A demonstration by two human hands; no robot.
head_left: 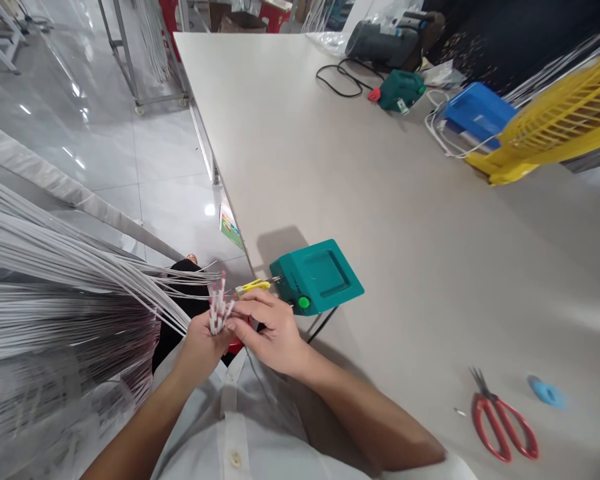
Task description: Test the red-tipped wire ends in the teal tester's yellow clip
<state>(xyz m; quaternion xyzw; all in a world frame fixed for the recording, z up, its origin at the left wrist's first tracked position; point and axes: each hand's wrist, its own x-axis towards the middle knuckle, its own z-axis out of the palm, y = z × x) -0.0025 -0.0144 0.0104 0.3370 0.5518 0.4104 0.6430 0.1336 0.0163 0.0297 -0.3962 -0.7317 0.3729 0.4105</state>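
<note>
My left hand (203, 350) is closed round a small bundle of white wires (219, 319), whose short ends with reddish tips stick up out of the fist. At the right side of the bundle, my right hand (275, 330) has its thumb and forefinger pinched together on a wire end. Just beyond that hand, at the table edge, lies a green device (325, 277) with a round green button and a dark cable. A yellow clip (254, 287) is attached to its left side, partly behind my right fingers.
Long white wires (70, 253) hang in a thick sheaf at the left, beside a wrapped rail (80, 193). On the table (300, 133) are red-handled scissors (503, 423), a blue ring-like item (547, 392), a yellow fan (560, 120), a blue tray (480, 113) and a motor (383, 45).
</note>
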